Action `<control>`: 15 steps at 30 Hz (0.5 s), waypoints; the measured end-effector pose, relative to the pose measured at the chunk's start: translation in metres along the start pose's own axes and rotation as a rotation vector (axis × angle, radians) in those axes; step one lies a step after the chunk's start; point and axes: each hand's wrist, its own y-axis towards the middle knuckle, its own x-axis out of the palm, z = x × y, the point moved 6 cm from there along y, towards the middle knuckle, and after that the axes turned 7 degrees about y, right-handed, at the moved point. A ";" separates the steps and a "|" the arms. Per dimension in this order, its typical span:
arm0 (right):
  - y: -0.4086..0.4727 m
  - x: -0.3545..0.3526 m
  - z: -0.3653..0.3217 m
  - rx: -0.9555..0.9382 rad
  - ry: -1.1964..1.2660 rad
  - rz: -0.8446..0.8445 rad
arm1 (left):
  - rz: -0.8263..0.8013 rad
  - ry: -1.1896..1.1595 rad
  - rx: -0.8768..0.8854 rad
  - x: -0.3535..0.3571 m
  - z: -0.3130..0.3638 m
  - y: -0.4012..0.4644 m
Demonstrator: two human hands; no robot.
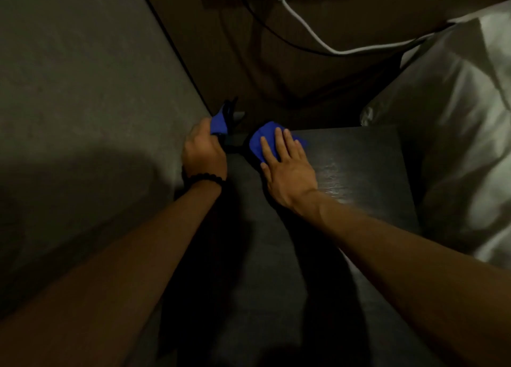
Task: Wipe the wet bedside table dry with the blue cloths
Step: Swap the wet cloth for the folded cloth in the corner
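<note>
Wiping the far-left corner. Best move, I'd say: keep the palm flat, overlap strokes, then work toward the glossy wet streak at 3 o'clock of the right hand. Left hand (204, 153), at the table's (359, 156) 10 o'clock corner by the wall, fingers curled, gripping a bunched blue cloth (219, 123). Right hand (287, 167) spread flat, fingers straight, pressing the second blue cloth (261, 142) onto the tabletop. Bed pillow (456, 118) at 3 o'clock.
</note>
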 end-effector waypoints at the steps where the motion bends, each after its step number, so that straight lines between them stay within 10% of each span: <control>1: 0.003 0.003 -0.009 -0.018 -0.001 -0.006 | 0.012 -0.010 -0.002 -0.003 0.002 0.004; 15: 0.043 0.024 -0.095 -0.282 0.019 -0.168 | 0.078 -0.103 -0.006 -0.021 -0.019 0.018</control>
